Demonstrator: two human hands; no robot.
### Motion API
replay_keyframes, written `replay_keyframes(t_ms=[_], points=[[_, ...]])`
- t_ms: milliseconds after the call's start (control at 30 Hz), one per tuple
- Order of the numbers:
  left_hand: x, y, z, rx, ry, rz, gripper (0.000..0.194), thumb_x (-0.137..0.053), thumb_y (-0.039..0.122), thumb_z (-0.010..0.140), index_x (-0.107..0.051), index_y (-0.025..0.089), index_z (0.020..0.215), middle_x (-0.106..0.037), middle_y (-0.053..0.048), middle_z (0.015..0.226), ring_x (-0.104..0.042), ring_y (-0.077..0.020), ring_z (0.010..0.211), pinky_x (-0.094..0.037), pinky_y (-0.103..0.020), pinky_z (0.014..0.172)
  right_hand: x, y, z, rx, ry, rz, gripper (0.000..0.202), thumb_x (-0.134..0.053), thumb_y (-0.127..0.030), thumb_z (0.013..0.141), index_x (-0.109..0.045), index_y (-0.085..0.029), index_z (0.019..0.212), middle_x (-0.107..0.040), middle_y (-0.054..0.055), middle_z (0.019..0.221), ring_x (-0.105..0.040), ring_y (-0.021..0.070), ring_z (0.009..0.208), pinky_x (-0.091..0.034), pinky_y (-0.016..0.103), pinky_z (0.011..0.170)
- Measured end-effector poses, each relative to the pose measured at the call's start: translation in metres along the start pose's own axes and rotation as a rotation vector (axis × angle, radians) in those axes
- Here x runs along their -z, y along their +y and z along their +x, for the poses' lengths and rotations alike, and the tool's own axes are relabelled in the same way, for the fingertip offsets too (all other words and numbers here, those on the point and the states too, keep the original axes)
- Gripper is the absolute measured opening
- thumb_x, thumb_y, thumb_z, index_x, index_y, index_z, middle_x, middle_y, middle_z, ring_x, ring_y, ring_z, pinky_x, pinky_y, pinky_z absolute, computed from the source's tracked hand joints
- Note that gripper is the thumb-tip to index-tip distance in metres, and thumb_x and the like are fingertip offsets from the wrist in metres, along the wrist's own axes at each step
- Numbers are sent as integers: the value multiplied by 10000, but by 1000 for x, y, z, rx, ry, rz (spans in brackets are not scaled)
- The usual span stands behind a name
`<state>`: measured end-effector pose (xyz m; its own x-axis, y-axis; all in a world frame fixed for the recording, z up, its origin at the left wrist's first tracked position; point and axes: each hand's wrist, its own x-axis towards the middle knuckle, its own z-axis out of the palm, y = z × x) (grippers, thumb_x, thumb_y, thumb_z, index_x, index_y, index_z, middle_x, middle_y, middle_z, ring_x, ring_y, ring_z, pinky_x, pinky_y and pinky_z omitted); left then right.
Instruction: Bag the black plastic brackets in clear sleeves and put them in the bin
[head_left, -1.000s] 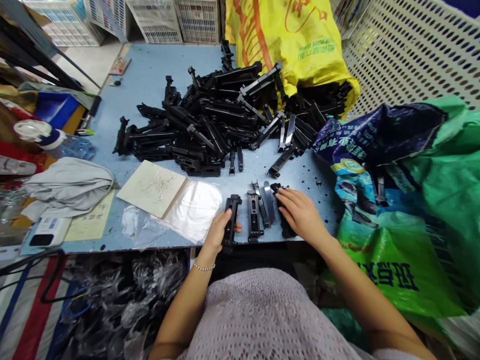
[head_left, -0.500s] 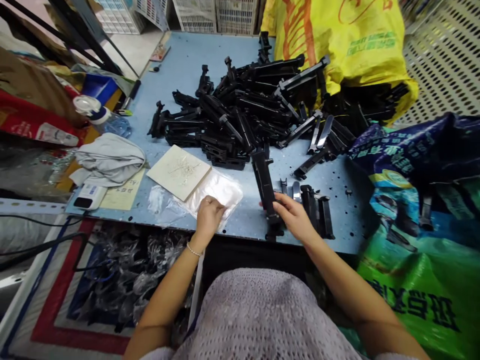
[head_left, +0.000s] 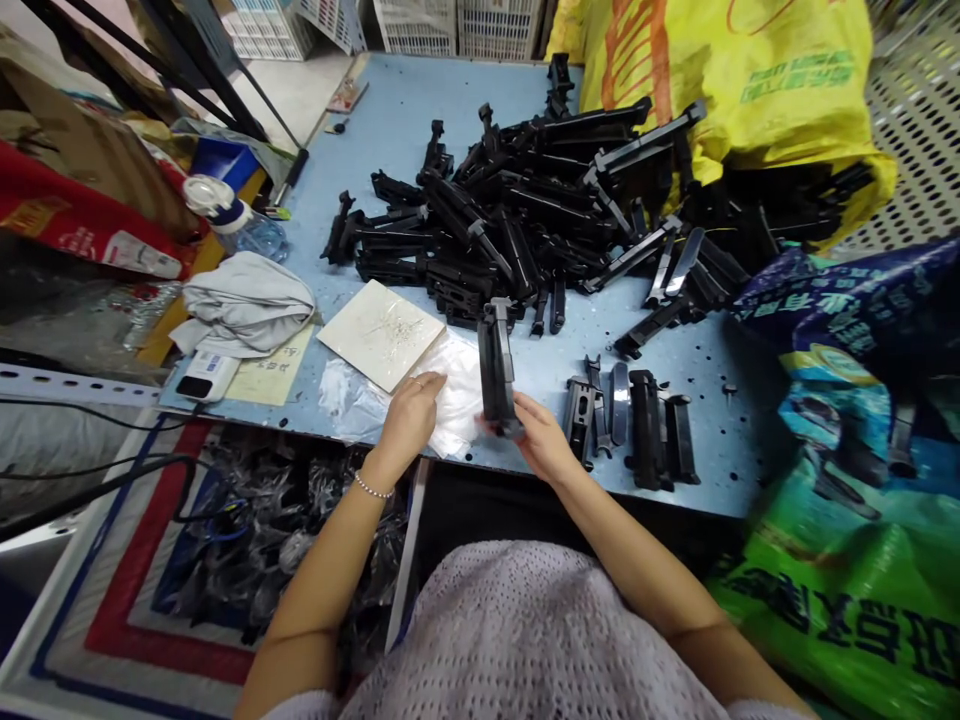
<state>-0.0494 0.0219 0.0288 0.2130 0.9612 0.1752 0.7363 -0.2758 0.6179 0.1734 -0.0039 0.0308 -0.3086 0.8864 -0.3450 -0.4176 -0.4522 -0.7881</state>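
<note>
My right hand (head_left: 541,440) grips the lower end of a long black plastic part (head_left: 495,365), held nearly upright above the table edge. My left hand (head_left: 410,418) has its fingers pinched together at a stack of clear plastic bags (head_left: 459,395), by the corner of a pale square board (head_left: 381,333). Small thin bits lie scattered on that board, too fine to name. Right of my right hand, several black parts (head_left: 649,430) lie side by side on the blue table. A large heap of similar black parts (head_left: 517,215) covers the middle.
A yellow sack (head_left: 802,80) spills black parts at the back right. Green and blue bags (head_left: 847,560) stand at the right edge. Leftward are a grey cloth (head_left: 247,305), a white device (head_left: 208,375) and a water bottle (head_left: 232,220). Plastic-wrapped items (head_left: 262,550) fill a bin below.
My right hand has carried the black part leftward, off the row, and turned it on edge towards the bags. My left hand has shifted slightly up towards the board. The view has also shifted.
</note>
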Motion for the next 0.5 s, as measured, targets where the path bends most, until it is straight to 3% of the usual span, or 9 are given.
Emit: replay_keyframes(t_ms=[100,167,267,367,500], points=[[8,-6,7,32,4,-127,531,-487,70,846,-535,184,1363,-563,-112,1379,-571,-221,1228,-515,-371,1004,14,8,-22,-344,-276,213,265,-663,-370,836,-630,-125,928,-706,94,814,-655,153,644,-527,232,542],[13,-9,5,22,-2,-169,597,-487,75,857,-453,215,1436,-495,-105,1452,-538,-218,1280,-521,-354,1002,20,19,-24,-516,-319,379,283,-680,-347,813,-610,-111,953,-700,101,821,-643,121,640,-518,179,526],[14,-2,-9,-93,-18,-104,671,-422,50,889,-301,242,1521,-377,-110,1545,-401,-235,1409,-428,-415,1122,21,32,-10,-601,-305,518,317,-655,-345,834,-589,-88,1007,-676,82,798,-571,72,572,-490,129,494],[6,21,-32,-276,-92,-98,729,-355,13,897,-161,242,1561,-292,-117,1592,-291,-238,1472,-360,-451,1178,12,30,7,-504,-248,349,292,-649,-383,841,-593,-120,955,-645,39,732,-544,77,552,-485,146,482],[6,58,-62,-308,-230,-193,709,-398,66,915,-155,218,1562,-324,-141,1567,-348,-241,1443,-390,-446,1167,-12,17,0,-139,-96,-289,224,-665,-382,827,-623,-162,828,-596,-14,680,-566,114,607,-499,208,549]])
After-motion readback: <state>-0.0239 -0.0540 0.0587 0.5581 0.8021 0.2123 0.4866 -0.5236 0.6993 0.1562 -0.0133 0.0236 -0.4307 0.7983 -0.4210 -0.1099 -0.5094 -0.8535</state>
